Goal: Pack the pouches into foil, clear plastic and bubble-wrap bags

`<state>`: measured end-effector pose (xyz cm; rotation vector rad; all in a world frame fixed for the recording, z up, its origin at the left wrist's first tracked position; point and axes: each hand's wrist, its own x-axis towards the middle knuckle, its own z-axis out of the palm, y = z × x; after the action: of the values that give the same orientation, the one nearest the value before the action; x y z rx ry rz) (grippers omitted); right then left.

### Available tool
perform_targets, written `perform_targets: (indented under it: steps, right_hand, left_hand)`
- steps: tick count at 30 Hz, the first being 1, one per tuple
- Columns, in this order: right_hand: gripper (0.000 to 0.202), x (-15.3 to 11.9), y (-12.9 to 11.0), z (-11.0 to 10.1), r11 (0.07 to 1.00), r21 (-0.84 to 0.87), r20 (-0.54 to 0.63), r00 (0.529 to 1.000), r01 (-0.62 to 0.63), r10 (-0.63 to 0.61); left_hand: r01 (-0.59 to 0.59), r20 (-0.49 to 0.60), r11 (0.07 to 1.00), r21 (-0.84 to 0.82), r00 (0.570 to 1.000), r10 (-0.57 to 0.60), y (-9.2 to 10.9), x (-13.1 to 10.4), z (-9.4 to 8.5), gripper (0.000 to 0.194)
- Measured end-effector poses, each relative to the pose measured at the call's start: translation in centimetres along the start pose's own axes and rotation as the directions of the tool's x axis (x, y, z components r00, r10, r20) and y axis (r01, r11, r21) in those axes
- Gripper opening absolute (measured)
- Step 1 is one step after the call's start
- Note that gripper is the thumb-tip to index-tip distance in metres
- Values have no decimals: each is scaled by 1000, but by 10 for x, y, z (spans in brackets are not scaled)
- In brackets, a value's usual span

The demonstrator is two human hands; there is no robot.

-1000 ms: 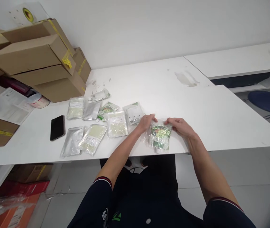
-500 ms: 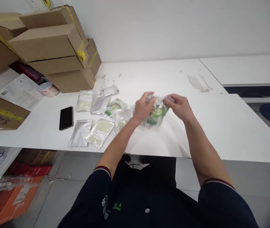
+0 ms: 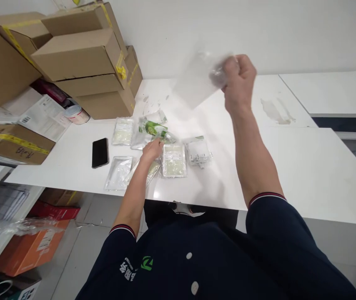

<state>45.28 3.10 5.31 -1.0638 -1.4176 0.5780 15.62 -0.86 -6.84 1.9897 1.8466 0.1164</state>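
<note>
My right hand (image 3: 239,81) is raised above the back of the white table, its fingers closed on a clear plastic bag (image 3: 196,79) that hangs blurred to the left. Low over the packets is my left hand (image 3: 153,149), touching the edge of a green and clear packet (image 3: 155,128); what its fingers hold, if anything, is hidden. Right of that hand lie a pale green packet (image 3: 174,160) and a white packet (image 3: 198,150). To its left are a silver pouch (image 3: 118,173) and, farther back, another pale green packet (image 3: 123,131).
A black phone (image 3: 100,153) lies left of the packets. Stacked cardboard boxes (image 3: 81,54) and a round tin (image 3: 77,114) stand at the back left of the white table (image 3: 322,179). An orange box (image 3: 31,248) sits below at the left.
Both hands have parted. My right hand has risen with the clear bag, my left hand has moved left to the packets, and a white packet now lies where they were. The view has shifted slightly.
</note>
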Motion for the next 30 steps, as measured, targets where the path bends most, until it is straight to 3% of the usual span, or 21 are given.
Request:
perform_targets:
  steps: [3, 6, 8, 10, 11, 13, 16, 19, 20, 22, 24, 27, 30]
  right_hand:
    - [14, -15, 25, -40, 962, 13, -182, 945, -272, 270]
    - [7, -45, 50, -66, 790, -171, -73, 807, -589, 586]
    - [17, -64, 64, -67, 625, -409, 16, 679, -665, 734]
    - [25, -78, 76, -55, 490, -587, 87, 552, -644, 829]
    - [26, -83, 81, -46, 465, -625, 118, 512, -627, 851]
    - [21, -91, 86, -29, 475, -624, 172, 485, -620, 858]
    - [11, -94, 81, -15, 585, -489, 256, 535, -646, 805]
    - [17, -89, 59, -16, 721, -397, 289, 669, -567, 685]
    - [20, -87, 50, -18, 773, -391, 285, 733, -499, 617]
    - [23, -83, 31, -17, 862, -418, 272, 865, -288, 421]
    - [23, -79, 14, -13, 885, -464, 256, 950, -43, 180]
    - [25, -72, -6, -2, 859, -475, 201, 974, 192, -107]
    - [23, -60, -26, -4, 870, -438, 103, 974, 227, -203]
  left_hand:
    - [-56, 55, 995, -82, 997, 60, -5, 9, 2, 35]
    - [-83, 124, 989, -120, 987, 98, -13, 18, 1, 40]
    - [-86, 131, 988, -129, 986, 103, -17, 20, 2, 44]
    - [-74, 106, 988, -136, 990, 89, -17, 19, 3, 45]
    - [-62, 88, 989, -136, 993, 75, -16, 18, 4, 44]
    - [-43, 50, 990, -132, 997, 50, -13, 14, 4, 41]
    - [-62, -19, 990, -125, 998, 60, -6, 5, -4, 33]
    - [-191, -200, 977, -91, 965, 170, 4, -7, -22, 29]
    - [-245, -297, 968, -62, 930, 216, 9, -12, -30, 28]
    - [-325, -490, 945, 22, 821, 294, 22, -20, -45, 27]
    - [-367, -610, 926, 93, 714, 344, 35, -24, -60, 25]
    - [-405, -681, 908, 104, 636, 362, 51, -20, -81, 23]
    - [-393, -754, 919, 29, 595, 278, 59, -9, -108, 21]
